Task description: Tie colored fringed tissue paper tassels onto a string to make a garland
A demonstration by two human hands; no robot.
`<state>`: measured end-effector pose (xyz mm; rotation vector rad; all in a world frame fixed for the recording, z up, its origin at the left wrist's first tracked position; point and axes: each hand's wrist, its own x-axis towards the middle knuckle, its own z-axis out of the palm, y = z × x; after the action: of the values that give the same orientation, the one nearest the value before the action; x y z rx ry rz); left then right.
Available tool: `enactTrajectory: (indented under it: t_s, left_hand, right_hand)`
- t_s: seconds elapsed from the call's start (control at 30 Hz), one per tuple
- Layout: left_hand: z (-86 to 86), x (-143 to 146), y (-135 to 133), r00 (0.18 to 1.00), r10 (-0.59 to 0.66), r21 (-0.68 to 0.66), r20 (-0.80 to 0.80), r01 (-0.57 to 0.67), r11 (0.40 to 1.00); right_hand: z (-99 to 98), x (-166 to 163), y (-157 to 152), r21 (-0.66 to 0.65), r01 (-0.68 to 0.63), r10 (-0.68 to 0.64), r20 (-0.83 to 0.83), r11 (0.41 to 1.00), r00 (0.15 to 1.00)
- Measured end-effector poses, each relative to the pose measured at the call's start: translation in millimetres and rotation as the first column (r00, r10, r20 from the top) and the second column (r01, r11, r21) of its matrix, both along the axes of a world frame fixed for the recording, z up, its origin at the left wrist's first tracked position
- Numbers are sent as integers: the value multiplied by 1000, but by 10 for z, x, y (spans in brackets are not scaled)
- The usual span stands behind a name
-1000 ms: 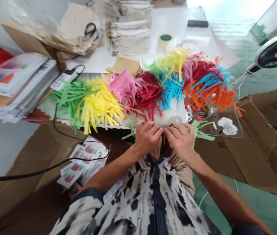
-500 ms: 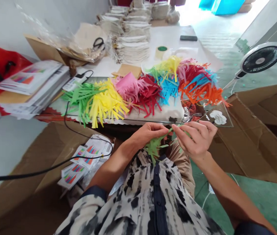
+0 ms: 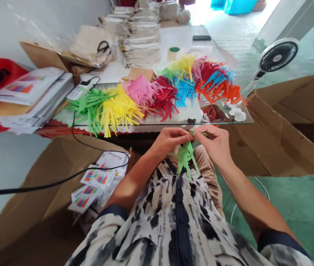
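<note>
A light green paper tassel (image 3: 185, 157) hangs in front of my lap, its cut strips pointing down. My left hand (image 3: 170, 139) pinches the tassel near its top from the left. From the right, my right hand (image 3: 214, 140) closes thumb and fingers on the tassel's top end, where a small green loop or knot stands up between the two hands. Beyond them on the glass-topped table lies a row of fringed tissue paper: green (image 3: 87, 107), yellow (image 3: 120, 111), pink (image 3: 142, 90), dark red (image 3: 165, 98), blue (image 3: 184, 88) and orange (image 3: 218, 90).
Stacked printed packets (image 3: 32, 96) sit at the table's left. Bundles of white strung material (image 3: 142, 51), a tape roll (image 3: 173, 53) and scissors (image 3: 103, 47) lie farther back. A fan (image 3: 277, 55) stands right, above an open carton (image 3: 284, 129). A black cable (image 3: 54, 184) crosses the left carton.
My hands have come closer together at the tassel's top, the right one moving left. The tassel now hangs straighter and more in view. The camera view has shifted slightly.
</note>
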<state>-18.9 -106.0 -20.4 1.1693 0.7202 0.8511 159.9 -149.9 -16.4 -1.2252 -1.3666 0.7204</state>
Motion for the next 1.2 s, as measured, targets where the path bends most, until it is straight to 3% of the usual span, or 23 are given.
enactTrajectory:
  t_s: [0.13, 0.23, 0.37, 0.5, 0.63, 0.77, 0.93, 1.07, 1.2]
  left_hand:
    - [56, 10, -127, 1000, 17, 72, -10, -17, 997]
    - [31, 33, -240, 1000, 4, 107, -15, -2, 994]
    - [-20, 77, -378, 993, 114, 177, -17, -109, 978]
    - [-19, 76, -391, 975, 217, 124, 57, -222, 967]
    - [9, -24, -195, 970, 241, 118, 34, -244, 963]
    - [0, -160, 247, 944, 330, 59, 3, -330, 942]
    - [-225, -186, 943, 944, 324, 36, 55, -326, 945]
    - [-493, -133, 1237, 963, 269, 128, -1, -266, 955]
    - [-638, -147, 1270, 975, 220, 225, -38, -206, 952]
  right_hand:
    - [82, 35, -146, -34, -83, 83, -14, 996, 996]
    - [107, 15, -268, 34, 12, -15, 104, 999, 994]
    - [97, -56, -344, 97, 116, -130, 148, 988, 980]
    - [114, -122, -274, 165, 107, -128, 123, 980, 984]
    - [163, -158, 34, 189, 2, -34, 165, 982, 986]
    - [258, -182, 839, 190, -100, 45, 274, 977, 961]
    - [491, -337, 2582, 275, -168, -29, 592, 947, 805]
    - [553, -570, 3957, 40, -23, -22, 856, 999, 516]
    - [348, -744, 4744, -147, 55, 115, 917, 988, 383]
